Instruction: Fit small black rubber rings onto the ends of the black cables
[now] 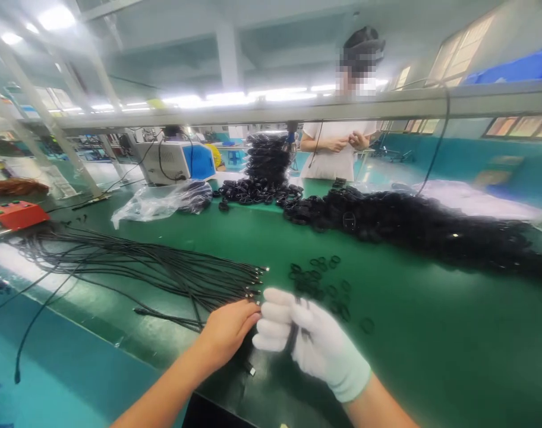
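Note:
My bare left hand (229, 330) lies over the ends of the black cables (155, 258), fingers pressed together; what they hold is hidden. Beside it, almost touching, is my right hand (313, 336) in a white glove. Its fingers are curled around a black strand (293, 340) that looks like a cable, with dark bits showing at the thumb. Below both hands a metal-tipped connector (252, 371) sticks out over the table. Small loose black rings (309, 279) lie scattered just beyond the glove.
A long heap of black rings (387, 217) spans the back right of the green table (431, 333). Behind are a stacked black pile (267, 157), a plastic bag (159, 199) and a white-blue machine (177, 160). A red control box (19, 214) sits left. Across the table stands a person (336, 148).

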Demonstrator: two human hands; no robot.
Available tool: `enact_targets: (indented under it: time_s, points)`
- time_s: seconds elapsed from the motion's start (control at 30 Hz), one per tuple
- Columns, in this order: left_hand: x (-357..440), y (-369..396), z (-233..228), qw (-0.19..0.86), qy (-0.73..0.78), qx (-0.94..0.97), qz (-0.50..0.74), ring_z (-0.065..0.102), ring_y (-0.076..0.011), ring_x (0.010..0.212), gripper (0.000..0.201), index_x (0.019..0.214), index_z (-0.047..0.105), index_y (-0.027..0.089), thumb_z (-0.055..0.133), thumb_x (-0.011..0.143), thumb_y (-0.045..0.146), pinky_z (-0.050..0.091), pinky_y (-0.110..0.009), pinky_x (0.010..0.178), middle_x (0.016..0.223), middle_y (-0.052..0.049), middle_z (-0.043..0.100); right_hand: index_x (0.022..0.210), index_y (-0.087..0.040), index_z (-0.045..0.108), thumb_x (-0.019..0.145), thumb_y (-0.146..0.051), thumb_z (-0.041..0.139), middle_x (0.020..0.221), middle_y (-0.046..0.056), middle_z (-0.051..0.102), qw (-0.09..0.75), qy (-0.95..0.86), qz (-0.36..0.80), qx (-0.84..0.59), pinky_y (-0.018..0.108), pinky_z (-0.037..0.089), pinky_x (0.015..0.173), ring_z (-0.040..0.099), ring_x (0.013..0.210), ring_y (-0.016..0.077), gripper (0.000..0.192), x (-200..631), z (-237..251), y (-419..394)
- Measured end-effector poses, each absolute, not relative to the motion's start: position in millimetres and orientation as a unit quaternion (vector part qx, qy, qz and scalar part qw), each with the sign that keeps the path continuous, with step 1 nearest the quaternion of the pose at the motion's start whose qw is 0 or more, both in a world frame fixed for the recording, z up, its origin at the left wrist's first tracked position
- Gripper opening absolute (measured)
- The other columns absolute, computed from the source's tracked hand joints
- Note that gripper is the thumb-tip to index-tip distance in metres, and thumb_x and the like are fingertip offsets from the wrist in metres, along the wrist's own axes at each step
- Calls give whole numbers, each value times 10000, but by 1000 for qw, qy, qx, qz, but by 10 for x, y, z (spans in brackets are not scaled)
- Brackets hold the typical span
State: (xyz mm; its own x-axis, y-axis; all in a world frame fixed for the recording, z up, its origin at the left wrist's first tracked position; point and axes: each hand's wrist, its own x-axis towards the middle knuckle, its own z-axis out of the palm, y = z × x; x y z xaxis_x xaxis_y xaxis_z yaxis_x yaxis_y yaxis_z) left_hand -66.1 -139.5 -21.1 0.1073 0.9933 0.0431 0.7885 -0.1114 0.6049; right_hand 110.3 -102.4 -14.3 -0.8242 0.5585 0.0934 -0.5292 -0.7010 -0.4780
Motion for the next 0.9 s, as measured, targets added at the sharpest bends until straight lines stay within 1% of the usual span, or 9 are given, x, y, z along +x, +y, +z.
enact_targets:
  time_s: [0.07,0.2,0.27,0.37,0.5,0.6,0.67,0.8,0.9]
  points:
    - [-640,-1551,-248,132,662,723,148,596,-185,777,263,907,635,212,372,905,211,417,-278,682,864,-26,660,1004,-168,572,743,-334,714,789,12,556,342,-268,899,-58,371,445,749,542,702,144,341,1121,-125,-963]
    - [-458,-1771,-213,52,635,765,89,573,-192,720,239,824,596,205,371,902,186,372,-299,644,794,-21,634,1065,-156,584,775,-334,684,982,93,640,376,-304,866,-130,429,444,840,616,852,208,355,1112,-182,-940]
    - [-394,-1792,-164,27,603,790,109,558,-173,681,207,771,578,198,411,890,176,349,-295,631,759,-8,625,1091,-141,584,794,-306,669,1032,121,649,360,-335,852,-178,416,442,859,624,898,219,350,1092,-231,-986]
    - [-446,-1744,-55,5,549,822,148,544,-150,670,144,753,576,195,508,872,241,327,-286,630,746,7,625,1087,-117,602,826,-254,636,1027,122,658,296,-405,842,-199,361,449,837,620,883,196,297,1064,-271,-1072]
    - [-612,-1708,74,52,489,854,170,543,-134,702,158,779,609,211,543,871,321,338,-256,645,748,17,619,1002,-96,641,850,-253,595,875,87,665,230,-401,879,-118,336,451,818,604,835,181,224,1011,-259,-1120]
    - [-622,-1744,81,113,474,850,199,550,-113,711,162,796,623,208,534,882,313,365,-224,669,770,23,627,965,-98,653,844,-237,593,845,79,656,270,-340,894,-107,320,457,804,596,792,163,195,967,-258,-1110]
    - [-600,-1762,70,104,489,839,216,550,-111,708,170,787,627,200,532,884,301,365,-228,677,761,23,630,943,-96,653,844,-217,592,815,66,644,278,-322,899,-100,313,460,788,578,732,139,167,958,-273,-1109]
    - [-654,-1687,143,88,503,831,219,545,-113,694,158,755,659,200,607,833,327,361,-234,673,719,25,624,940,-94,631,800,-256,667,743,47,621,193,-301,930,-85,373,448,808,577,710,145,217,995,-338,-1161]
    - [-759,-1550,197,170,491,825,223,556,-108,715,126,755,678,193,692,756,318,381,-207,673,734,28,639,921,-97,609,719,-288,744,757,54,610,106,-268,954,-85,429,421,822,588,737,175,309,1025,-375,-1221]
